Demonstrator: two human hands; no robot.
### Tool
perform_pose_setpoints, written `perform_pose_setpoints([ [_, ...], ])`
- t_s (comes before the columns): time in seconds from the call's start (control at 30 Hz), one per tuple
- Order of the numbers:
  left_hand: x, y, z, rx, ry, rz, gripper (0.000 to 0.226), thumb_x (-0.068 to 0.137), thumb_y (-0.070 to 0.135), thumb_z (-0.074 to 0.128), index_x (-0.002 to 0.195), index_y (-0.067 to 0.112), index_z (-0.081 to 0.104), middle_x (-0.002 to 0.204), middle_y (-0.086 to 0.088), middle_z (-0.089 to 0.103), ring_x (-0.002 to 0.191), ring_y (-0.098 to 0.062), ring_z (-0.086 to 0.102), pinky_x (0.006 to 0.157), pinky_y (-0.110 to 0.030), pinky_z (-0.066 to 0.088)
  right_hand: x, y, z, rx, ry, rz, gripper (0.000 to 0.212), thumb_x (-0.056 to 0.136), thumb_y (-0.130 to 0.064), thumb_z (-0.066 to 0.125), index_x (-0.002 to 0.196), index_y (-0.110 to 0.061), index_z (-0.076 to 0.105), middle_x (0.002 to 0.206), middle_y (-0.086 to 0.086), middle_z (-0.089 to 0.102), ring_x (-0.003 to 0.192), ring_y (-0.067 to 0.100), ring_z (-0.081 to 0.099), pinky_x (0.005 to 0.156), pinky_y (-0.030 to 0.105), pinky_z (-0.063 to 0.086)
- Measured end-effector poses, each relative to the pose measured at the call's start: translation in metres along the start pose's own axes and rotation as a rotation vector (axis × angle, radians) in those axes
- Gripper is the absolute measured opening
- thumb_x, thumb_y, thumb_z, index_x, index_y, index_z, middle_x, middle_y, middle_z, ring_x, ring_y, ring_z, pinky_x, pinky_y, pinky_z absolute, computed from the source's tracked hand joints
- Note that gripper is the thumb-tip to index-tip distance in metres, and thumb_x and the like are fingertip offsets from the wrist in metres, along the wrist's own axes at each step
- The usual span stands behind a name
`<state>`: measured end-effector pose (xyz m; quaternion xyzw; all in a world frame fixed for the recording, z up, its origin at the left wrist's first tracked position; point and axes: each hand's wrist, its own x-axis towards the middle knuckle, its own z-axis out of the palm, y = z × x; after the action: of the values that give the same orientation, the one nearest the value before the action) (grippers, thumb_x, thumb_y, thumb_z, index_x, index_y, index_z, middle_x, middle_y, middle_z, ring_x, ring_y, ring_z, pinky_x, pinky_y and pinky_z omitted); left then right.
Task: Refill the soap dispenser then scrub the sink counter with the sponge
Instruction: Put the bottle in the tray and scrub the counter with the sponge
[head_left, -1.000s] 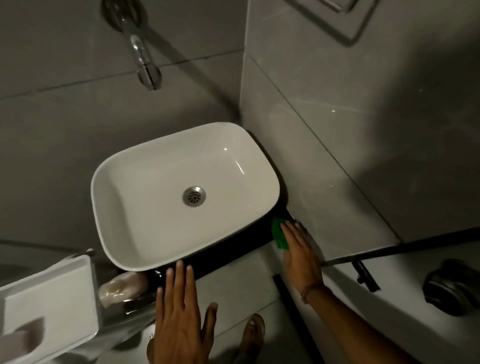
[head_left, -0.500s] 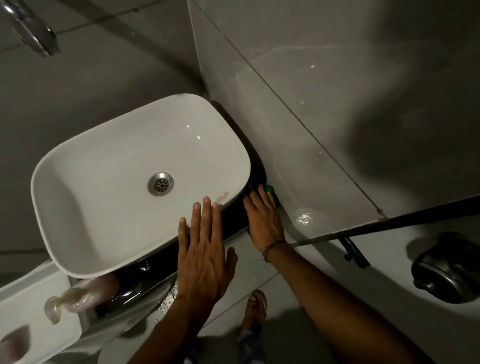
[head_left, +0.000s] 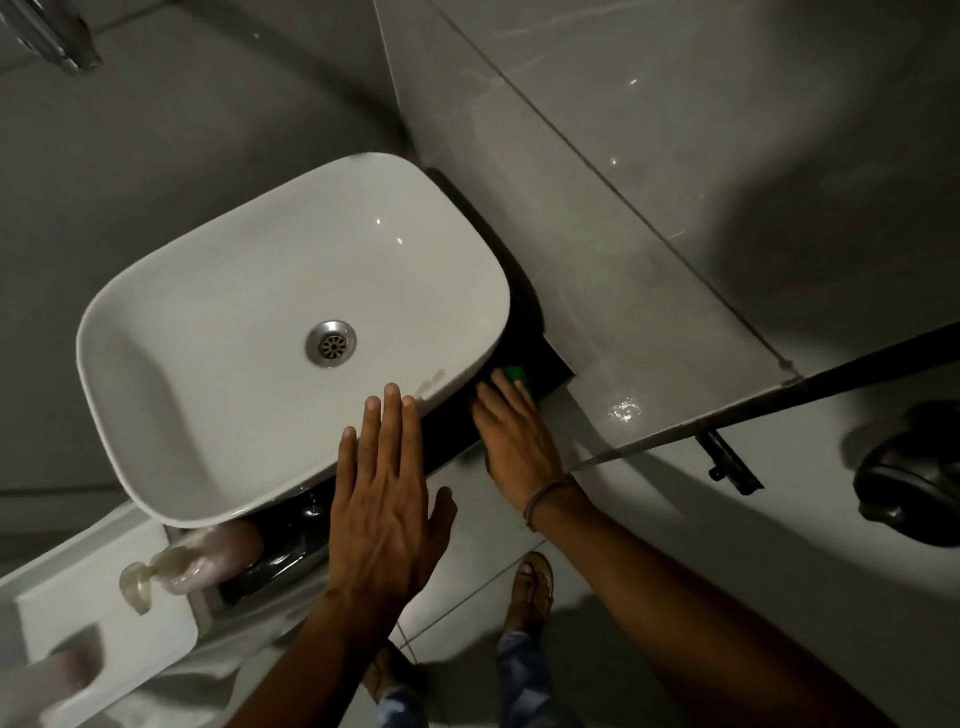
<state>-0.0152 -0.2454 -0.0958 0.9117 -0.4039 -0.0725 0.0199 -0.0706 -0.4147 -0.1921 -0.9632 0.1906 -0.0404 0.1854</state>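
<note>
Since half a second ago little is shifted: the green sponge (head_left: 515, 374) is pressed flat under the right hand (head_left: 511, 439) at its twelve o'clock on the black counter (head_left: 540, 348), while the left hand (head_left: 382, 499) is held open.

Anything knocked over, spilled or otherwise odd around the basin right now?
Nothing spilled or broken that I can see. The soap dispenser looks tilted at the basin's near-left corner, but it's blurred. The right hand presses the green sponge on the dark counter.

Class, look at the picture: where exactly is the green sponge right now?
The green sponge lies on the dark counter under the right hand, between the white basin and the wall.
</note>
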Motion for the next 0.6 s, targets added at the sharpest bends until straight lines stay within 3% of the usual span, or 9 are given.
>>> perform_pose_setpoints([
  [0.1, -0.013, -0.013, -0.003, -0.012, -0.010, -0.006, 0.100, 0.092, 0.040, 0.068, 0.166, 0.001, 0.013, 0.175, -0.021, 0.006, 0.163, -0.037, 0.006, 0.129, -0.058, 0.020, -0.028, -0.002, 0.001, -0.024, -0.035, -0.153, 0.063, 0.079, 0.011, 0.050, 0.139, -0.008, 0.059, 0.150, 0.010, 0.053, 0.151, 0.032, 0.032, 0.123, 0.049, 0.029],
  [0.3, -0.039, -0.047, -0.003, -0.023, -0.007, -0.004, 0.093, 0.093, 0.043, 0.050, 0.166, 0.000, 0.010, 0.176, -0.020, 0.004, 0.163, -0.036, 0.004, 0.130, -0.056, 0.019, -0.004, -0.022, -0.001, 0.018, 0.006, 0.086, 0.062, 0.083, 0.014, 0.051, 0.141, -0.005, 0.057, 0.151, 0.012, 0.053, 0.148, 0.037, 0.036, 0.122, 0.054, 0.028],
  [0.47, -0.061, -0.073, -0.009, -0.047, -0.035, -0.006, 0.098, 0.092, 0.036, 0.064, 0.166, 0.000, 0.011, 0.175, -0.020, 0.005, 0.163, -0.036, 0.004, 0.131, -0.055, 0.018, -0.044, -0.059, 0.018, -0.016, -0.073, -0.143, 0.069, 0.080, 0.005, 0.031, 0.143, -0.009, 0.055, 0.154, 0.008, 0.049, 0.149, 0.033, 0.034, 0.123, 0.049, 0.028],
  [0.6, -0.071, -0.088, -0.014, -0.054, -0.054, 0.008, 0.095, 0.092, 0.040, 0.057, 0.165, -0.001, 0.012, 0.175, -0.020, 0.005, 0.163, -0.036, 0.005, 0.130, -0.055, 0.019, -0.031, -0.065, 0.019, -0.022, -0.019, 0.035, 0.065, 0.084, -0.002, 0.026, 0.142, -0.007, 0.057, 0.152, 0.010, 0.052, 0.147, 0.036, 0.037, 0.120, 0.054, 0.030],
])
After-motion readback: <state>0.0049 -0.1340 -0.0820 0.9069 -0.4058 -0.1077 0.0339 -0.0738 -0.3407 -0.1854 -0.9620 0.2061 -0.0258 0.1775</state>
